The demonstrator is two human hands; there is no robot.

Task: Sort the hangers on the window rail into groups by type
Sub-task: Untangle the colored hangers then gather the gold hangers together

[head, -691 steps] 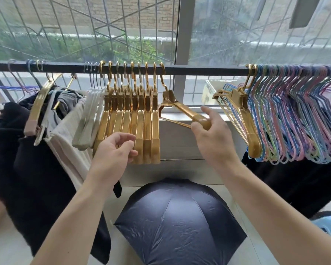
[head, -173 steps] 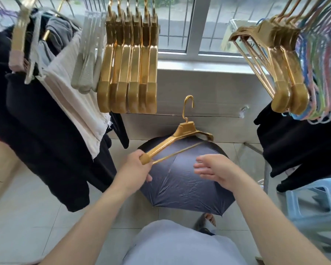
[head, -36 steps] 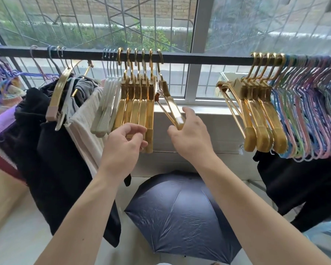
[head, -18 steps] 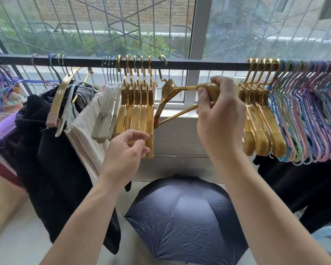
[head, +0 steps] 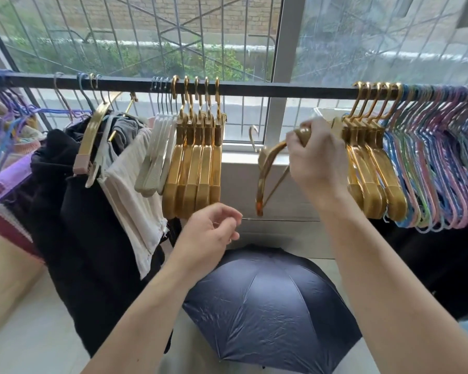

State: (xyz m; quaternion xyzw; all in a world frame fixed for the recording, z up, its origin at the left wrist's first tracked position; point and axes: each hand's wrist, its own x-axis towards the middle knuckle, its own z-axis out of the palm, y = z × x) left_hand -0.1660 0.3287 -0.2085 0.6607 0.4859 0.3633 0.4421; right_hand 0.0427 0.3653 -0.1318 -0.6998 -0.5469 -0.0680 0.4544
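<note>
Overhead, black window rail [head: 281,89] running left to right across the window, hangers hooked along it

Left end: thin purple and blue wire hangers [head: 3,114], tangled; beside them dark garments [head: 73,211] and a cream cloth [head: 131,190] hung on mixed hangers

Left of centre: white hangers [head: 154,157], a small bunch, touching the next group on their right

Centre-left: left gold group [head: 197,168], five gold hangers packed side by side, hooks on the rail

Centre gap: loose gold hanger [head: 265,171], off the rail, tilted, hook [head: 253,133] pointing up and left below the rail, one shoulder end hanging low, the other end gripped

Right hand [head: 318,157]: raised, fingers curled round the upper shoulder end of the loose gold hanger, just beside the right gold group

Right of centre: right gold group [head: 370,168], four hooks counted on the rail, bodies overlapping

Far right: pastel wire hangers [head: 438,174], a dense row in blue, green, pink and purple, touching the right gold group

Left hand [head: 214,233]: below the left gold group, apart from it, fingers loosely curled, holding nothing

Floor, near centre: dark blue umbrella [head: 265,309], opened out
</note>
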